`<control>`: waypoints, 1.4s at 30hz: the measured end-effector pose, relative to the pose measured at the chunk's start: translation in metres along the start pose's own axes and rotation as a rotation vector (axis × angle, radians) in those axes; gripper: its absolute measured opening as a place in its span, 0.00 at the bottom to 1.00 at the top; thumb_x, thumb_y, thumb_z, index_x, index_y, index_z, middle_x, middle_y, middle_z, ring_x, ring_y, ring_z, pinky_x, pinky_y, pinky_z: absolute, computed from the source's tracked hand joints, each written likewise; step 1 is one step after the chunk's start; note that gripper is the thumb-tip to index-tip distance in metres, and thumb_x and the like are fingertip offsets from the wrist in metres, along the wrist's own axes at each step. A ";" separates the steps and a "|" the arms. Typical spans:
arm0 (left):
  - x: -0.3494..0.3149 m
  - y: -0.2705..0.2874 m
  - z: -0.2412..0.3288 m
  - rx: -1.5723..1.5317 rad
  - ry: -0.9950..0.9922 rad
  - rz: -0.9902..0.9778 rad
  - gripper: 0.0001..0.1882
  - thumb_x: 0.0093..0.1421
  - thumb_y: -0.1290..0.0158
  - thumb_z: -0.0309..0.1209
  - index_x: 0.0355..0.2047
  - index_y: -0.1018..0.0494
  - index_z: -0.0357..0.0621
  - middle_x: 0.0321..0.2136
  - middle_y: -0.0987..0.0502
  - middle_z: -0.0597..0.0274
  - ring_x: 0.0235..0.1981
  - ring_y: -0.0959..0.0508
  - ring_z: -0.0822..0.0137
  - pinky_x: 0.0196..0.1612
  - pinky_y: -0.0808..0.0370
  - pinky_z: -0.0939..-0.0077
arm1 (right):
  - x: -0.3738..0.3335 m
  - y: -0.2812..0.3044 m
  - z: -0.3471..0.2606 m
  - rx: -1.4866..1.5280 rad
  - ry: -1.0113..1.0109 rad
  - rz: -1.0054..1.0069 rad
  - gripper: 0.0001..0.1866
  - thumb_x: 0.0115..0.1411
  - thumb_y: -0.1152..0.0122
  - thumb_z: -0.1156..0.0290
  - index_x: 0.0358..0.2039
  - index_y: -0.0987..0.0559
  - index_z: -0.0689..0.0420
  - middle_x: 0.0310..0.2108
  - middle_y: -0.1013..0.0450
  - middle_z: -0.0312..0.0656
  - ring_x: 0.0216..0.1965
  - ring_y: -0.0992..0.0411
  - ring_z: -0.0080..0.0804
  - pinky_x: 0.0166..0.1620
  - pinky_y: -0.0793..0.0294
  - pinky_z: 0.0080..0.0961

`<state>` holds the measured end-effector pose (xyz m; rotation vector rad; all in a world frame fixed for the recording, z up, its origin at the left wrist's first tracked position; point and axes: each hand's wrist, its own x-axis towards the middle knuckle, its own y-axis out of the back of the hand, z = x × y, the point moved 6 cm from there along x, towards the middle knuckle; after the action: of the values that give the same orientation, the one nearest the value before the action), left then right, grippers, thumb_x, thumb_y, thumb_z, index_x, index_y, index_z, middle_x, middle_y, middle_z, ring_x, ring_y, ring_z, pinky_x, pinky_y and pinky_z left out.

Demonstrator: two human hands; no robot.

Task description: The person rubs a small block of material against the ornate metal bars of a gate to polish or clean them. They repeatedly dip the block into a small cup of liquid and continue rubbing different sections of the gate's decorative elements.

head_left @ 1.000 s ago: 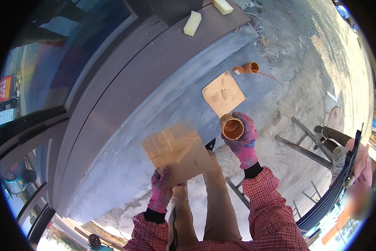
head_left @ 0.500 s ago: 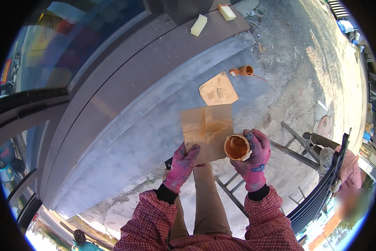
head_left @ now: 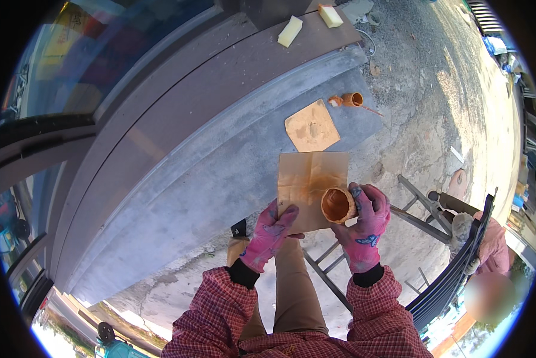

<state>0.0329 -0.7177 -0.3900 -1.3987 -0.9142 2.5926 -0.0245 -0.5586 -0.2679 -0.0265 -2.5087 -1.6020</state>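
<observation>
In my left hand (head_left: 270,234), gloved in pink, I grip a brown cardboard sheet (head_left: 297,179) by its lower left edge, thumb on top. Orange-brown stains mark the middle of the sheet. My right hand (head_left: 366,224), in a matching glove, is closed around an open cup (head_left: 338,206) whose inside is coated orange-brown. The cup is tilted so its mouth faces up and left, and it overlaps the sheet's right part. Whether cup and sheet touch, I cannot tell.
On the grey step (head_left: 220,155) lie a second cardboard piece (head_left: 312,126) and another orange-stained cup (head_left: 354,99). Two pale foam blocks (head_left: 290,31) rest on the brown ledge (head_left: 178,89). To the right are a metal ladder (head_left: 426,209), a dark slatted chair (head_left: 453,277) and another person (head_left: 494,238).
My left hand has moved right with the cardboard sheet, bringing it behind the cup. The cup has stayed nearly in place in my right hand.
</observation>
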 end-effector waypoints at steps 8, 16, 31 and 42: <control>0.002 -0.003 -0.001 -0.019 0.032 -0.044 0.19 0.62 0.53 0.28 0.54 0.39 0.43 0.42 0.30 0.64 0.42 0.27 0.71 0.32 0.19 0.68 | 0.003 0.004 -0.003 -0.113 -0.020 -0.030 0.37 0.30 0.26 0.65 0.47 0.27 0.48 0.41 0.32 0.39 0.45 0.34 0.42 0.46 0.37 0.39; 0.004 -0.010 0.000 0.008 0.031 -0.037 0.21 0.62 0.54 0.28 0.56 0.41 0.45 0.44 0.31 0.64 0.43 0.28 0.71 0.34 0.18 0.67 | 0.005 0.009 -0.002 -0.153 0.021 0.013 0.36 0.30 0.26 0.67 0.45 0.27 0.51 0.40 0.31 0.41 0.43 0.33 0.42 0.44 0.34 0.37; 0.006 -0.018 0.002 0.029 0.019 -0.075 0.21 0.63 0.54 0.29 0.57 0.40 0.46 0.44 0.31 0.64 0.40 0.26 0.70 0.32 0.19 0.70 | 0.006 0.017 0.001 -0.159 0.040 0.044 0.36 0.30 0.25 0.67 0.45 0.27 0.52 0.39 0.30 0.42 0.42 0.32 0.41 0.42 0.32 0.36; 0.009 -0.020 -0.004 0.035 0.043 -0.059 0.20 0.62 0.53 0.29 0.55 0.38 0.45 0.42 0.31 0.66 0.39 0.26 0.72 0.32 0.19 0.70 | 0.001 0.020 0.009 -0.137 0.029 0.051 0.40 0.32 0.25 0.64 0.50 0.30 0.46 0.41 0.33 0.39 0.44 0.34 0.43 0.45 0.35 0.40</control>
<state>0.0262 -0.6967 -0.3878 -1.3916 -0.8866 2.5131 -0.0248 -0.5423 -0.2532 -0.0824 -2.3532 -1.7375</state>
